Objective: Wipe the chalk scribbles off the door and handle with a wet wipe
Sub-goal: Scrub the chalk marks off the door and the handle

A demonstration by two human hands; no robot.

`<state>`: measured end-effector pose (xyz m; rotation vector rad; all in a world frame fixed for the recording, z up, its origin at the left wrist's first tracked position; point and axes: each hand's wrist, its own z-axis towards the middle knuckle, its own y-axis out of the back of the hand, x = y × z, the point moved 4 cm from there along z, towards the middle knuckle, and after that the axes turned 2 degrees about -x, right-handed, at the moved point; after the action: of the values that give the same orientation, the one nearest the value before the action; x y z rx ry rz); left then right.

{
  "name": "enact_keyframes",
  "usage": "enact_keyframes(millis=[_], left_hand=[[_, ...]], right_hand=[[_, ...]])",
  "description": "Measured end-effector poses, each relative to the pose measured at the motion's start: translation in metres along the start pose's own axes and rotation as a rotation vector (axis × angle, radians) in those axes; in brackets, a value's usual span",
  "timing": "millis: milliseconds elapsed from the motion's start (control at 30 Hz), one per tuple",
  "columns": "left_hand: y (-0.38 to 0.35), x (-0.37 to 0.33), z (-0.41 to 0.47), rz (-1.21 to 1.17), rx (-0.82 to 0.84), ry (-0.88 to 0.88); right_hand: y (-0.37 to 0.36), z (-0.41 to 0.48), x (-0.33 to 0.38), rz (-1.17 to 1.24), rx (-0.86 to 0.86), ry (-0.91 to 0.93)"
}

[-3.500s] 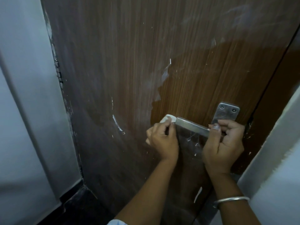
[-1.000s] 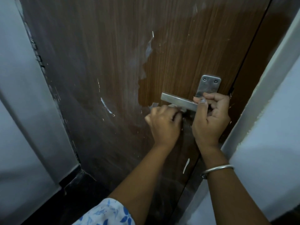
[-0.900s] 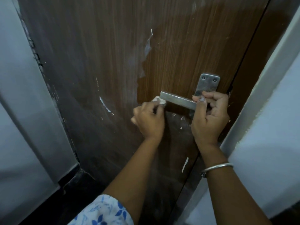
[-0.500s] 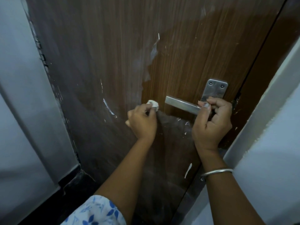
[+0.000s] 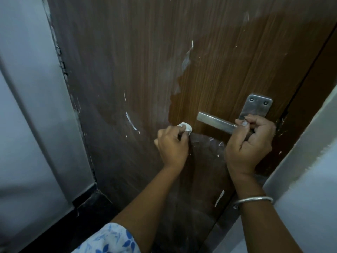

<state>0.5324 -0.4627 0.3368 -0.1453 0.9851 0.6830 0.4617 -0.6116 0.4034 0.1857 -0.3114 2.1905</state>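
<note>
Wet wipe pressed to the door beside the steadied handle

On the brown wood-grain door (image 5: pixel 145 70), grey chalk haze and a curved white chalk streak (image 5: pixel 130 121) remain at the left. Next, the left hand (image 5: pixel 172 145) pinches the crumpled white wet wipe (image 5: pixel 186 127) in its fingertips, against the door just left of the flat steel lever handle (image 5: pixel 215 122). The wipe looks soft, light and limp, so I'd bunch it with a pad poking out. The right hand (image 5: pixel 249 141) is curled round the handle near its steel backplate (image 5: pixel 257 106); that stiff, smooth bar probably turns slick when wet and is best gripped there.
</note>
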Motion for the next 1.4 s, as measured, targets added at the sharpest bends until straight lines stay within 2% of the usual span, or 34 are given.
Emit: enact_keyframes(millis=[133, 367, 533, 600, 767, 933, 1067, 1133, 1200, 1267, 1333, 1400], left_hand=[[0.003, 0.013, 0.007, -0.047, -0.080, 0.087], [-0.002, 0.033, -0.023, -0.023, 0.023, 0.161], [-0.004, -0.013, -0.009, -0.110, -0.017, -0.049], [-0.006, -0.013, -0.010, -0.115, -0.017, -0.041], [-0.005, 0.017, -0.032, -0.127, 0.069, 0.131], [-0.005, -0.007, -0.014, -0.161, 0.075, 0.048], [-0.006, -0.004, -0.022, -0.124, 0.137, 0.026], [-0.005, 0.000, -0.022, -0.139, 0.166, 0.042], [-0.004, -0.001, -0.018, -0.151, 0.206, 0.038], [-0.002, -0.002, -0.016, -0.139, 0.261, 0.008], [0.000, -0.001, -0.016, -0.167, 0.342, 0.018], [0.000, 0.003, -0.014, -0.266, 0.474, 0.136]], right_hand=[[0.001, -0.001, -0.001, -0.020, -0.013, 0.016], [-0.002, -0.003, -0.003, -0.040, -0.016, 0.007], [-0.001, -0.002, -0.002, -0.044, 0.014, 0.049], [0.000, -0.002, -0.002, -0.047, 0.024, 0.049], [0.001, -0.004, 0.002, -0.061, 0.017, 0.013], [0.006, -0.009, 0.008, -0.181, 0.086, -0.088], [0.019, -0.039, 0.025, -0.229, 0.097, -0.074], [0.017, -0.070, 0.029, -0.239, 0.230, -0.193], [0.007, -0.100, 0.024, -0.209, 0.432, -0.436], [-0.006, -0.120, 0.020, -0.128, 0.527, -0.647], [-0.019, -0.117, 0.024, -0.063, 0.519, -0.682], [-0.032, -0.108, 0.026, -0.103, 0.499, -0.619]])
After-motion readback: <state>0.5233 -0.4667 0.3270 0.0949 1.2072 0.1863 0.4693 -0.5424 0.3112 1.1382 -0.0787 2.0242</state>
